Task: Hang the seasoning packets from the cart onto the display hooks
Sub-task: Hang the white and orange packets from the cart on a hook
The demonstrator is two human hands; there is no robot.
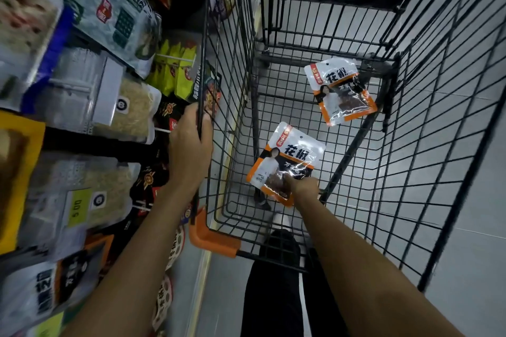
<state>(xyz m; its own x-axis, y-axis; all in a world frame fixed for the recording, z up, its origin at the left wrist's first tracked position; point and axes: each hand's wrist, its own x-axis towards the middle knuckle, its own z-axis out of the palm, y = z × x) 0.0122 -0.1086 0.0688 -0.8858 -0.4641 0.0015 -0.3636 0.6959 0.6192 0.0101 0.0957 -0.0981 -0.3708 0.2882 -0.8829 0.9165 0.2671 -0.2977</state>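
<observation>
Two white-and-orange seasoning packets lie in the black wire cart [410, 145]. My right hand [304, 186] reaches down into the cart and pinches the lower edge of the nearer packet [287, 156]. The second packet [341, 90] lies flat on the cart floor farther away, untouched. My left hand [191, 142] grips the cart's left top rail. To the left, display hooks [175, 59] carry hanging bags; their tips are mostly hidden by the goods.
Hanging packets of noodles, snacks and spices [90, 96] crowd the display on the left, close to the cart's side. An orange corner bumper [210, 238] marks the cart's near left corner. My dark trouser leg [276, 287] stands behind the cart. Grey tiled floor lies to the right.
</observation>
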